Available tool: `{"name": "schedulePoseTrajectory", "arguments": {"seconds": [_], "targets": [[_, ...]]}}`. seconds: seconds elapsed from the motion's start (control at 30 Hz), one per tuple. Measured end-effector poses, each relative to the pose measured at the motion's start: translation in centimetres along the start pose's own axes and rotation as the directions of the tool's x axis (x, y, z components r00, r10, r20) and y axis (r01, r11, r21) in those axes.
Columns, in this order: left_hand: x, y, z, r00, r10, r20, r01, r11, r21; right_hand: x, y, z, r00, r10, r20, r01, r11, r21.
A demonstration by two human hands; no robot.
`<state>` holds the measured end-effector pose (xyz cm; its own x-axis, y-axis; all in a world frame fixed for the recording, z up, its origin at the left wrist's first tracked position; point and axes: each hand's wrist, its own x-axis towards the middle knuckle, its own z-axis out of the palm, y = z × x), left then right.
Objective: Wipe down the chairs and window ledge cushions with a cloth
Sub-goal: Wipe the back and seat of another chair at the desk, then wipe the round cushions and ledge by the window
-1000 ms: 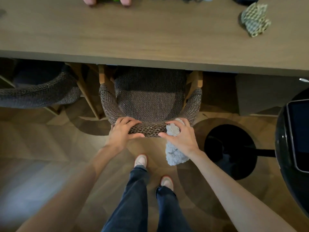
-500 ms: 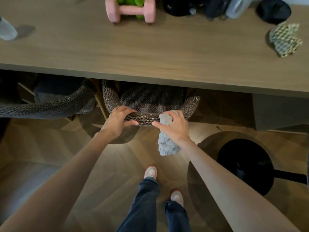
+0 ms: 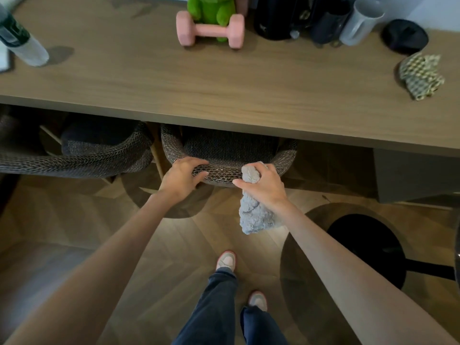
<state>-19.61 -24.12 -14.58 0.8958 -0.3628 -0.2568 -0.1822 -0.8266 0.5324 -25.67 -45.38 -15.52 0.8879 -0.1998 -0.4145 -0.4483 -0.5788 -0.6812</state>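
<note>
Pushed in since a second ago, the chair now sits farther under the table, with only the near part of its seat and its curved woven back showing past the table edge. Judging from that, this chair looks finished and is being tucked away, though nothing here proves it was wiped. A second chair stands just to its left, also partly under the table; whether it has been wiped cannot be told. No window ledge cushions are in view, so that part of the job seems to remain. The left hand grips the back rail, fingers curled over the top and thumb along the near side. The right hand is closed round a bunched grey cloth, and its fingers press the cloth's upper end against the rail to the right. Most of the cloth hangs below the hand, clear of the chair, so no wiping stroke is under way.
</note>
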Motion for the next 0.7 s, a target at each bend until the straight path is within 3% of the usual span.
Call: {"name": "schedulePoseTrajectory", "arguments": {"seconds": [0.13, 0.27, 0.4, 0.53, 0.7], "targets": [[-4.3, 1.8, -0.3, 0.998, -0.013, -0.067, -0.001, 0.977, -0.215, -4.3, -1.1, -0.9, 0.995, -0.079, 0.059, 0.062, 0.964, 0.258], [-10.6, 3.7, 0.7, 0.994, 0.009, 0.112, 0.039, 0.91, -0.413, -9.1, -2.1, -1.5, 0.982, -0.122, 0.147, 0.041, 0.885, 0.463], [-18.1, 6.1, 2.3, 0.981, 0.037, 0.189, 0.099, 0.744, -0.66, -13.9, -2.5, -0.4, 0.962, -0.194, 0.19, 0.074, 0.861, 0.503], [-25.8, 6.9, 3.9, 0.977, -0.214, 0.019, 0.165, 0.694, -0.701, -19.4, -2.6, 2.1, 0.931, -0.269, 0.248, 0.129, 0.876, 0.464], [-34.7, 4.4, 4.2, 0.848, -0.497, -0.183, 0.257, 0.689, -0.677, -24.5, -3.3, 6.3, 0.854, -0.478, 0.203, 0.411, 0.861, 0.3]]}}
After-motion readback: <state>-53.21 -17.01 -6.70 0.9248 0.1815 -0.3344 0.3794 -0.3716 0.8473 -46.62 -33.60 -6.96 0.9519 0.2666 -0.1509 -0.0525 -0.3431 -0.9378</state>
